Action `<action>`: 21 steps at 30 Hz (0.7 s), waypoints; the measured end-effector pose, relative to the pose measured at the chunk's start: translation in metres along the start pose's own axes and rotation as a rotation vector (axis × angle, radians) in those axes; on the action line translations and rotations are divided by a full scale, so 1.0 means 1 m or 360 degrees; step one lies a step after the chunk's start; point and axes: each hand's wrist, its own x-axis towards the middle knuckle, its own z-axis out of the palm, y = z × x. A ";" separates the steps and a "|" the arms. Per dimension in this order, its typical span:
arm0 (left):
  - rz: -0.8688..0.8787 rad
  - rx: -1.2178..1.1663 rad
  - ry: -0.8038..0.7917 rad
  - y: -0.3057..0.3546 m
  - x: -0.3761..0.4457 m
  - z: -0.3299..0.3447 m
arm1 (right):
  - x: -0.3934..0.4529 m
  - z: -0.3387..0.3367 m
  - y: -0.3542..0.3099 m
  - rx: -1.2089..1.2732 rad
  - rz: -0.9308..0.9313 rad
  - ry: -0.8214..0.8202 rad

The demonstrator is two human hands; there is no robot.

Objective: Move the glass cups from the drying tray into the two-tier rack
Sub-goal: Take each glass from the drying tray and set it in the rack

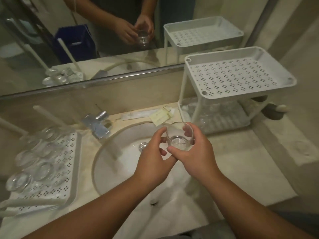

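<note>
- Head view: a clear, round glass cup (179, 136) is held upright above the white oval sink basin (120, 163), just right of the frame's middle.
- The right hand (195, 152) grasps this cup, thumb across its near lower side and fingers curled round its far wall at 1 o'clock.
- The left hand (155, 159) is at the cup's 9 o'clock; its fingers are curled toward the glass and its fingertips meet the side, though how firmly it pinches cannot be told.
- The white perforated plastic drying tray (69, 169) lies on the counter at 9 o'clock from the basin, with several more clear glass cups (43, 169) standing mouth-down on it.
- The white plastic two-tier rack (241, 78) stands at 1 o'clock from the held cup, against the back wall; its perforated upper shelf is bare, and clear glassware shows blurred on the lower shelf (222, 118).
- A chrome tap (98, 121) sits at 11 o'clock of the basin.
- Pale paper sachets (162, 116) lie on the counter at 12 o'clock of the basin.
- The wall mirror (77, 40) above reflects both hands and the cup.
</note>
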 end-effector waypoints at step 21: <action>-0.0341 -0.0172 -0.0109 0.076 0.071 0.155 | 0.090 -0.121 0.114 -0.0260 0.0070 0.0109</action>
